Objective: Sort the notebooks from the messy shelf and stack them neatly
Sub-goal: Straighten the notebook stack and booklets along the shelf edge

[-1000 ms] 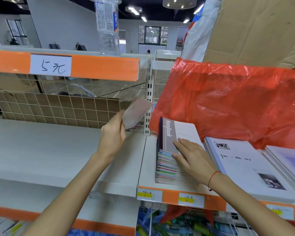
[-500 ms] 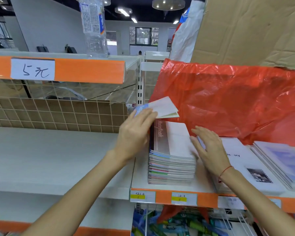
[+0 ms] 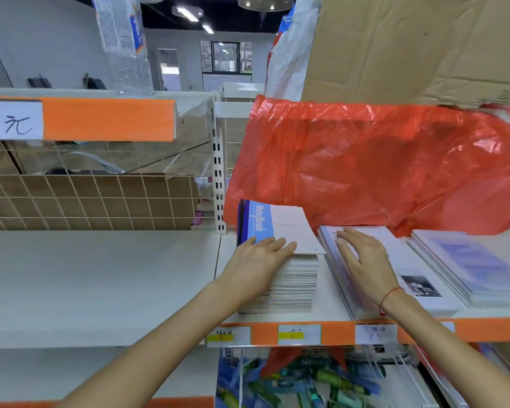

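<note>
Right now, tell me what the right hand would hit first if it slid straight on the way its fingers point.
Probably the red plastic bag. The right hand lies flat on the middle notebook stack, fingers pointing to the shelf's back, where the bag hangs over that stack's far edge. Depth is unclear.

White shelf with three notebook stacks side by side: blue-topped, photo-covered, blue-printed.
</note>
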A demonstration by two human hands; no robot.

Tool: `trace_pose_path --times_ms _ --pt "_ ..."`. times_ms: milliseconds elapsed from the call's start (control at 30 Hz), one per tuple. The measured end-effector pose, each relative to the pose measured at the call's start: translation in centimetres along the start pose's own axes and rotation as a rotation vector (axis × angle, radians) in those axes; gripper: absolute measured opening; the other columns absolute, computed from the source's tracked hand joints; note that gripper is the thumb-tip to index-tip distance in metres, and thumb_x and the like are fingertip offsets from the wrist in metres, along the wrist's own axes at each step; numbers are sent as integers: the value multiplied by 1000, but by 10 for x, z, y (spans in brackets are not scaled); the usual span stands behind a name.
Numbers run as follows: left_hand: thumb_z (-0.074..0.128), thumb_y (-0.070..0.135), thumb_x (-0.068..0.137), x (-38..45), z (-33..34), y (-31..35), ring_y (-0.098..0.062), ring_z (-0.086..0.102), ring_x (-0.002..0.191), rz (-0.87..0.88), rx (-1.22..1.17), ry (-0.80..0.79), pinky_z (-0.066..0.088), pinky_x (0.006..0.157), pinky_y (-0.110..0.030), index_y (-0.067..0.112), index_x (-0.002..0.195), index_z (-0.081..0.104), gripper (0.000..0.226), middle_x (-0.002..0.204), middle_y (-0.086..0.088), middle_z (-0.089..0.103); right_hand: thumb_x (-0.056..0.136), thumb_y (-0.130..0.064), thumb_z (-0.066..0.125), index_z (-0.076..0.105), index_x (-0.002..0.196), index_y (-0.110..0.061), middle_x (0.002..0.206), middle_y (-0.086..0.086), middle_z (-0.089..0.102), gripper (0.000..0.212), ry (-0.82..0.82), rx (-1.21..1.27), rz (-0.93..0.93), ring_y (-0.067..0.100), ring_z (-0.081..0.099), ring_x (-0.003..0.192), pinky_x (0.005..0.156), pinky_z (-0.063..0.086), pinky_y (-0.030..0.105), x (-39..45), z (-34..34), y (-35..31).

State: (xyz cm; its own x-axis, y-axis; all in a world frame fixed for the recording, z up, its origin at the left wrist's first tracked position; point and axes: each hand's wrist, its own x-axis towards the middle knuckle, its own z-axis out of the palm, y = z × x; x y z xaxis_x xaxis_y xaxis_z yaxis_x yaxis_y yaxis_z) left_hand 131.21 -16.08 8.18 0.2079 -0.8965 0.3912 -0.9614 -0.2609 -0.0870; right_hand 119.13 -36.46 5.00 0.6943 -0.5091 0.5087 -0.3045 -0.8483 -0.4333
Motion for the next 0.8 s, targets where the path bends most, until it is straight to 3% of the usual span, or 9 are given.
trace_pose_path --times_ms 67,133,200,400,533,633,733,800 --pt "51 -2 86 1 -2 6 -26 39 134 -35 22 -111 32 108 -45 16 145 34 64 146 -8 41 88 -51 27 66 115 -7 122 14 63 64 -15 18 -6 29 53 121 102 37 52 0 1 -4" --pt "40 5 96 3 -1 11 -23 26 141 -78 92 -210 23 113 -44 19 150 21 59 153 -5 28 90 -46 34 66 115 -6 122 14 63 57 -32 27 -3 28 53 121 103 37 50 0 3 -7" --pt "38 8 98 4 -2 15 -24 24 141 -96 115 -221 22 113 -44 19 150 20 56 153 -6 28 90 -40 38 66 116 -6 121 14 63 51 -58 26 1 28 54 120 103 36 50 -1 5 -9" --pt "40 9 98 4 -4 17 -26 23 141 -119 184 -264 25 112 -46 15 148 21 54 150 -7 30 87 -49 24 65 116 -7 120 10 65 65 -130 18 -7 26 56 117 103 35 50 -4 6 -8" --pt "42 10 97 4 -1 18 -28 27 138 -125 185 -263 27 110 -45 12 145 25 52 146 -8 34 92 -12 44 62 119 -6 122 10 63 34 -168 33 -15 29 56 116 103 37 41 -2 4 -8" --pt "38 28 99 2 -4 16 -27 33 132 -147 125 -191 29 106 -40 13 143 29 47 143 -7 38 88 -2 47 55 129 -12 131 6 57 43 -392 4 1 22 51 121 102 38 31 3 -4 -10" --pt "42 49 95 -3 -13 2 -26 35 130 -273 -12 -172 29 104 -33 11 145 28 64 146 -11 33 88 -3 48 47 136 -15 132 0 54 49 -640 24 6 13 50 120 96 36 21 11 -18 -22" --pt "54 52 90 -7 -20 -13 -25 47 116 -407 -148 -192 38 89 -31 9 137 38 65 134 -10 43 87 -5 51 50 132 -19 126 -7 56 47 -761 34 -57 9 52 114 87 37 18 16 -27 -30"
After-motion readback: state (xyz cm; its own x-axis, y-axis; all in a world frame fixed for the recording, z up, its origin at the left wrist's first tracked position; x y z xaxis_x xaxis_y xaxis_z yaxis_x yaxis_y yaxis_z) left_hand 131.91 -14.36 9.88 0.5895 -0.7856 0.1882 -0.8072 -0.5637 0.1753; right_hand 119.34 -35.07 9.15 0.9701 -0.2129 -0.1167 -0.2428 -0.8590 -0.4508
